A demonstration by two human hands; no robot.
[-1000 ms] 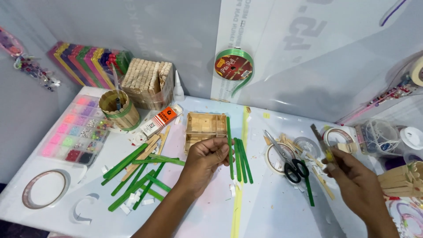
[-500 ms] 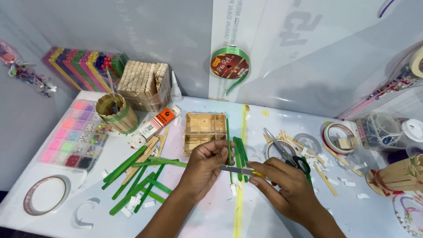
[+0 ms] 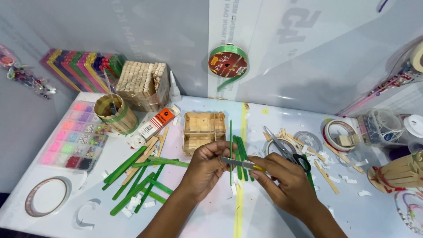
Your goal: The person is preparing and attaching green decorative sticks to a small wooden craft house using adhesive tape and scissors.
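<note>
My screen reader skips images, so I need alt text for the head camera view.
Two hands meet over a white craft table: the left hand holds a thin green stick upright, the right hand lays a small blade across it. Green sticks, scissors and a wooden stick box lie around.

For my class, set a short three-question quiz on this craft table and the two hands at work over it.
1. True or false: the left hand pinches a thin green stick held upright.
2. What does the right hand bring to that stick? A) black-handled scissors B) small metal blade with yellow grip C) orange glue tube
3. What stands just behind the hands: an open ____ box of wooden craft sticks.

Key: 1 true; 2 B; 3 square.
</note>
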